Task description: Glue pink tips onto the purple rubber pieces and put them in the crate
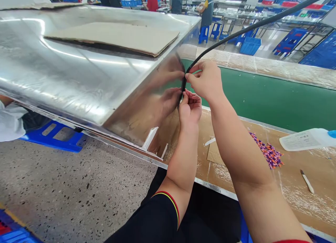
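A thick black cable, or perhaps a hose, slants down from the upper right and bends toward the side of a shiny metal box. My right hand pinches it between thumb and fingers close to the bend. Just below, my left hand has its thumb and forefinger together at the lower stretch of the cable, its other fingers curled. Both hands are mirrored in the box's polished side, and what the cable's lower end meets there is hidden.
A cardboard sheet lies on the box. Behind my hands runs a green conveyor belt. On the brown bench are small purple-orange pieces, a plastic bottle and a slim pale-handled tool. People work farther back; one sits at left.
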Available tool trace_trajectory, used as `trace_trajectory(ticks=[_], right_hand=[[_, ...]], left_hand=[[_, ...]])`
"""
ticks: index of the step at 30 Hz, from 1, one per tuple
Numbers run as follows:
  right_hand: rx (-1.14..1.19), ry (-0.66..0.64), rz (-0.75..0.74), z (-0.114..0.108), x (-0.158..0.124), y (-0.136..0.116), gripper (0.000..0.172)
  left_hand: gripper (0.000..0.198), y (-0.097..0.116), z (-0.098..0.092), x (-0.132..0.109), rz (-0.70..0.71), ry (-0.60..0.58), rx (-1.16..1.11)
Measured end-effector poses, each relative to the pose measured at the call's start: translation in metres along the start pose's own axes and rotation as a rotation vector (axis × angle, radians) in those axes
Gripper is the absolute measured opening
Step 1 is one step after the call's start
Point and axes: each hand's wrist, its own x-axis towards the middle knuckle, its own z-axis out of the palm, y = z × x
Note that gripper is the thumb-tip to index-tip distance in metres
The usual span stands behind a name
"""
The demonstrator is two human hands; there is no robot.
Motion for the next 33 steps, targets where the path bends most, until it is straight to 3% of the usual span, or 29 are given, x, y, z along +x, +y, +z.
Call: trace_trajectory(ticks=[4, 10, 13, 17, 20, 25, 33], right_hand=[[0.037, -0.005, 0.022, -0.005, -0.008, -0.003, 0.015], [0.068, -0.035, 0.049, -0.006, -0.014, -0.005, 0.021], [0.061, -0.019, 0.028, -0.005, -0.012, -0.005, 0.020], [0.031, -0.035, 0.026, -0.005, -0.008, -0.004, 0.016], [0.013, -0.037, 0.013, -0.005, -0.007, -0.002, 0.017], [-0.013, -0.020, -0.004, -0.003, -0.007, -0.002, 0.016], [-0.008, -0.031, 0.025, -0.004, -0.010, -0.008, 0.011]], left_hand=[[0.029, 0.002, -0.002, 0.003, -0.020, -0.043, -0.037], [0.030, -0.003, 0.002, 0.002, -0.015, -0.016, -0.031], [0.034, -0.015, 0.001, -0.013, -0.021, -0.012, -0.013], [0.042, -0.033, -0.012, -0.046, -0.234, 0.051, 0.033], [0.036, -0.040, -0.021, -0.060, -0.283, 0.093, 0.028], [0.020, -0.035, -0.026, -0.057, -0.269, 0.109, -0.018], [0.019, -0.020, -0.030, -0.040, -0.212, 0.208, -0.091]])
